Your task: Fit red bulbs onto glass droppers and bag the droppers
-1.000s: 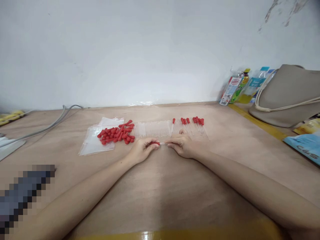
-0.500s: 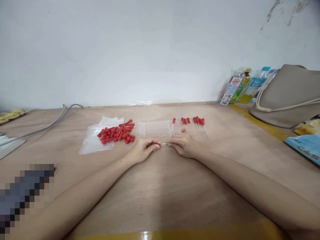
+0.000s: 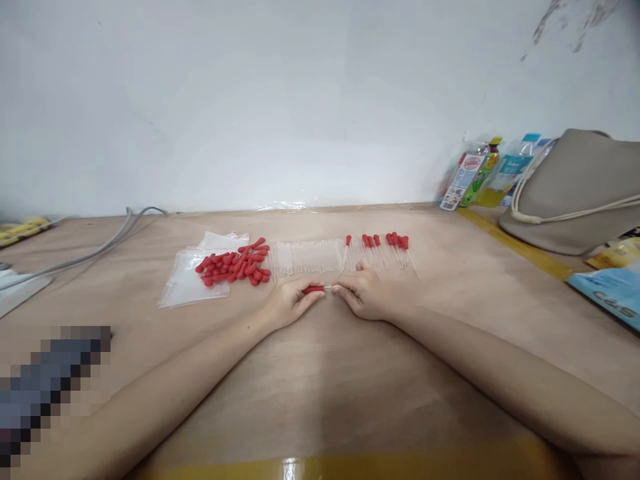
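Between finger and thumb, my left hand (image 3: 293,300) pinches a red rubber dropper bulb (image 3: 314,289). My right hand (image 3: 363,291) is closed on a clear glass dropper tube (image 3: 328,289), whose short visible end meets the bulb's open end. Behind my hands lies a row of clear glass tubes (image 3: 315,257). To its left, a heap of loose red bulbs (image 3: 235,267) rests partly on clear plastic bags (image 3: 185,287). Several droppers with red bulbs fitted (image 3: 395,241) lie at the row's right end.
Drink bottles (image 3: 510,170) and a carton (image 3: 463,181) stand by the wall at the right, beside a grey-beige bag (image 3: 580,187). A blue packet (image 3: 605,297) lies at the right edge. A grey cable (image 3: 107,245) crosses the left side; a pixelated dark object (image 3: 50,387) lies nearer.
The bulb and tube are closer together, with less bare glass showing between my hands. More of the red bulb shows in my left hand.
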`<action>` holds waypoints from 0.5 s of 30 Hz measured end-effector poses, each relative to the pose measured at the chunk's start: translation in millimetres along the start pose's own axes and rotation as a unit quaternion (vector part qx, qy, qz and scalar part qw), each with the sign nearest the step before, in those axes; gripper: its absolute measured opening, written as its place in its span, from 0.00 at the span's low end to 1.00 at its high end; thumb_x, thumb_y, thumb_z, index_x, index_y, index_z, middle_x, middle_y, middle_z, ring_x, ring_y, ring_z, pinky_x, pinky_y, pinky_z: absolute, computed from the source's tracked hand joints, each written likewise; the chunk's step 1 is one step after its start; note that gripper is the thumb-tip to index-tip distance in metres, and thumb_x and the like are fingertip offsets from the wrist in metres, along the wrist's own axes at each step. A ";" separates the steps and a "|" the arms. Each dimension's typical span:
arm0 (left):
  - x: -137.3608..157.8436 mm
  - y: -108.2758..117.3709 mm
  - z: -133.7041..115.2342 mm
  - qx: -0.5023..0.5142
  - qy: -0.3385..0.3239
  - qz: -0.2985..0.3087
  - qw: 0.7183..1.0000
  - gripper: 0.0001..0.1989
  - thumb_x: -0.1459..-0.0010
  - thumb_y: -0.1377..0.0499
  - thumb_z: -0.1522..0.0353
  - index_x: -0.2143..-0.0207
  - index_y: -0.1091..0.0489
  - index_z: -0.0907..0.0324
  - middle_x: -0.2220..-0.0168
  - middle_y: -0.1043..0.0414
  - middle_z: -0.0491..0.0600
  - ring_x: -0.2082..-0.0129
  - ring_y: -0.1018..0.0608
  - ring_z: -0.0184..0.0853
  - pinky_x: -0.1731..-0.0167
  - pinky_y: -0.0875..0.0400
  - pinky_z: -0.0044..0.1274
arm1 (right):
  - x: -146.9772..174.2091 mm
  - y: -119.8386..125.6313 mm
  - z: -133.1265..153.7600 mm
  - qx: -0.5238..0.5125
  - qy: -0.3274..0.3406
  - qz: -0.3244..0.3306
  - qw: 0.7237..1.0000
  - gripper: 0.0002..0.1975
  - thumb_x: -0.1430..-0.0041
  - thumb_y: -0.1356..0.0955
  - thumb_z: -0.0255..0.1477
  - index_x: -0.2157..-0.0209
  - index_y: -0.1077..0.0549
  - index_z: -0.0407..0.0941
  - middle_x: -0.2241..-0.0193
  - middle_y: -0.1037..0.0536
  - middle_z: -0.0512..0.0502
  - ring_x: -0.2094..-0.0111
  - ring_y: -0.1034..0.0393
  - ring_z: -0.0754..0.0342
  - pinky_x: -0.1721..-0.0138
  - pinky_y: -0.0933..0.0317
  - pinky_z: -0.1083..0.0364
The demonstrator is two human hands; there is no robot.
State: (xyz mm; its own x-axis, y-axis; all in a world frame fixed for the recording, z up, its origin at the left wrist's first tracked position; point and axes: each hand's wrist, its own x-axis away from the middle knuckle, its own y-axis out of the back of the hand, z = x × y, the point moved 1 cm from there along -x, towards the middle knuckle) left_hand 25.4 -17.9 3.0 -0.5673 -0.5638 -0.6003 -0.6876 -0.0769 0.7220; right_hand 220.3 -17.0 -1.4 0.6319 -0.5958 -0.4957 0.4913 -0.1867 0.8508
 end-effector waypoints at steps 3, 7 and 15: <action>0.4 -0.5 -0.3 -0.004 -0.010 0.008 1.000 0.05 0.44 0.44 0.69 0.66 0.30 0.61 0.70 0.26 0.48 0.71 0.25 0.30 0.70 0.31 0.21 | -2.1 -1.7 0.8 0.000 0.008 0.027 1.000 0.16 0.38 0.45 0.29 0.75 0.32 0.42 0.78 0.27 0.49 0.78 0.41 0.59 0.66 0.57 0.54; 2.8 2.7 3.1 0.001 0.012 -0.002 1.000 0.07 0.44 0.44 0.68 0.64 0.30 0.60 0.67 0.25 0.48 0.68 0.24 0.31 0.68 0.30 0.21 | -4.9 -1.7 1.4 0.003 0.006 0.035 0.999 0.17 0.37 0.45 0.30 0.72 0.30 0.42 0.77 0.26 0.48 0.77 0.39 0.58 0.65 0.56 0.54; -0.5 9.3 3.5 -0.026 0.063 0.025 0.997 0.07 0.45 0.43 0.65 0.67 0.28 0.60 0.71 0.26 0.47 0.71 0.25 0.31 0.70 0.31 0.22 | -2.3 1.6 -2.8 0.021 0.004 0.004 1.000 0.12 0.38 0.42 0.31 0.68 0.30 0.42 0.72 0.25 0.47 0.70 0.34 0.56 0.64 0.56 0.54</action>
State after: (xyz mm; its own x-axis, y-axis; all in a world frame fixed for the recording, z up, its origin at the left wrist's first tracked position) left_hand 17.8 -15.4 8.8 -0.5364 -0.6659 -0.5185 -0.6342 -0.0873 0.7682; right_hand 221.3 -13.8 0.6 0.6403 -0.5918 -0.4896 0.4610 -0.2137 0.8613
